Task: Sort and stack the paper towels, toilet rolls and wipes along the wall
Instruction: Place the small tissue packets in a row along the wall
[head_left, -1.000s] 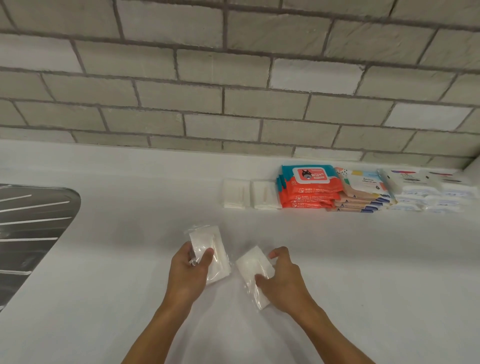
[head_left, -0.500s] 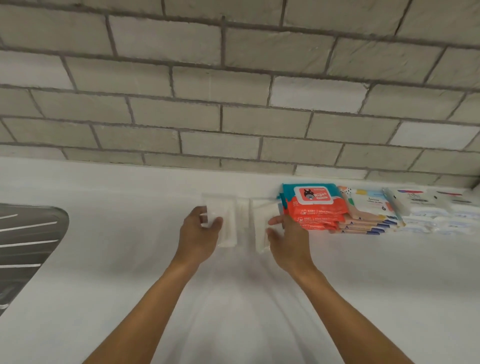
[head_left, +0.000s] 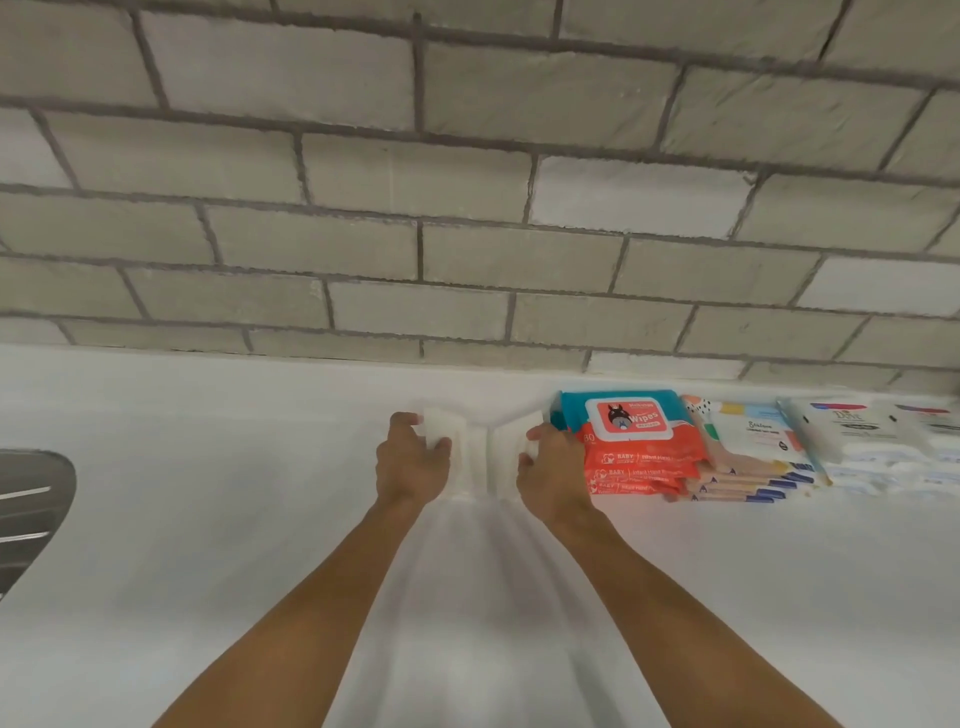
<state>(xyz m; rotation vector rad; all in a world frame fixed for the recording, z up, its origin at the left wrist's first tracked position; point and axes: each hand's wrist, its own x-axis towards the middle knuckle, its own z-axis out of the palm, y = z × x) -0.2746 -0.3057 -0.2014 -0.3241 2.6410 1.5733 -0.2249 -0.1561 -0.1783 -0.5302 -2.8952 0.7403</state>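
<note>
1. left hand (head_left: 413, 460): fingers + thumb curled round a small white pack (head_left: 442, 430), gripping its left edge; arm stretched fwd over the counter (head_left: 208, 519).
2. right hand (head_left: 551, 470): pinches a second white pack (head_left: 508, 439) by its right edge, thumb on near side, index finger up top.
3. Both held packs sit btwn the two hands, side by side w/ a narrow gap, close to the brick wall (head_left: 467, 260) just beyond the fingertips.
4. Below the held packs, btwn the hands: lower white packs (head_left: 474, 467) on the counter. White on white + blur, so can't tell if the held packs touch them or hang just above.
5. Just right of right hand, at its knuckles: stack of orange wipes (head_left: 639, 457). Top pack has a teal band + white flap lid reading "Wipes".
6. Further right: stack of beige packs (head_left: 748, 441) w/ blue ends, then stack of white wipes (head_left: 872, 441), blurry, near the frame edge. All 3 stacks are in a row along the wall.
7. Far left of left hand, well apart: steel sink (head_left: 31, 499), only a corner in view.
</note>
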